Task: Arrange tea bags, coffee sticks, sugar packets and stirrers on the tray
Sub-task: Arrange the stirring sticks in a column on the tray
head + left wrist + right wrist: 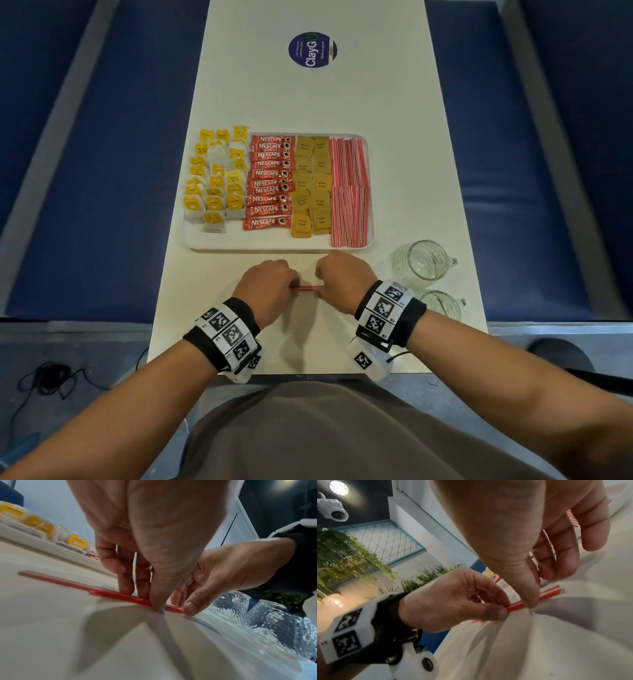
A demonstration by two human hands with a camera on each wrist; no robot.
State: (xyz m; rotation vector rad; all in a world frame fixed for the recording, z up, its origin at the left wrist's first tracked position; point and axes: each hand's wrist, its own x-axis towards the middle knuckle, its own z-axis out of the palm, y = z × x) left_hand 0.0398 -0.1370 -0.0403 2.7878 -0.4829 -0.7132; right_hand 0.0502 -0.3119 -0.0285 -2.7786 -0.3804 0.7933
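Observation:
A few red stirrers (306, 288) lie in a small bundle on the table just in front of the white tray (239, 245). My left hand (291, 286) pinches one end of the bundle and my right hand (320, 287) the other, thumbs and fingertips down on the tabletop. In the left wrist view the stirrers (111, 593) run out unevenly past my left fingers (126, 585). The tray holds yellow-tagged tea bags (215, 178), Nescafe coffee sticks (270, 181), brown sugar packets (311, 185) and a block of red-striped stirrers (349, 192).
Two textured glass cups (423, 262) (442, 305) stand to the right of my right wrist, near the table's right edge. A round purple sticker (312, 50) lies far up the table. Blue seating flanks both long sides.

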